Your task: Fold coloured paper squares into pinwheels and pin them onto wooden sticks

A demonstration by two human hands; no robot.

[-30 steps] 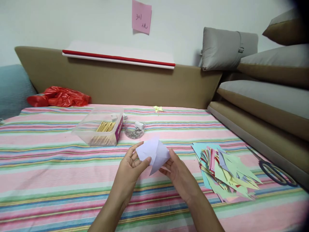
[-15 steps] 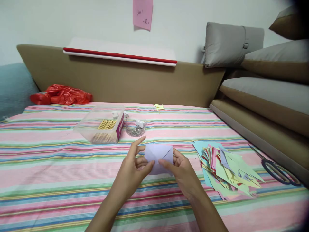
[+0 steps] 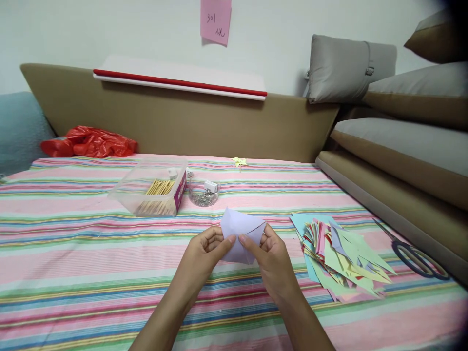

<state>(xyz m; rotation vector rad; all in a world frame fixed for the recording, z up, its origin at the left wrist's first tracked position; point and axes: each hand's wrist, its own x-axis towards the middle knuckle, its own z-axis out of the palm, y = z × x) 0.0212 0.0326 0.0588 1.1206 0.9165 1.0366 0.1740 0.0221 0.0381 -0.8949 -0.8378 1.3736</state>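
Observation:
A folded piece of pale lilac paper is held just above the striped cloth at the middle. My left hand pinches its left side between thumb and curled fingers. My right hand pinches the right side, thumb on top. The two thumbs nearly meet on the paper's front face. A pointed flap stands up at the top of the paper.
A heap of coloured paper pieces lies to the right, with scissors beyond it near the edge. Behind the hands stand a clear box of sticks and a small clear dish of pins. A red plastic bag lies far left.
The lilac paper was folded from an open kite shape into a smaller, flatter one. My left fingers, stretched out before, have curled in, and both thumbs have come together on it.

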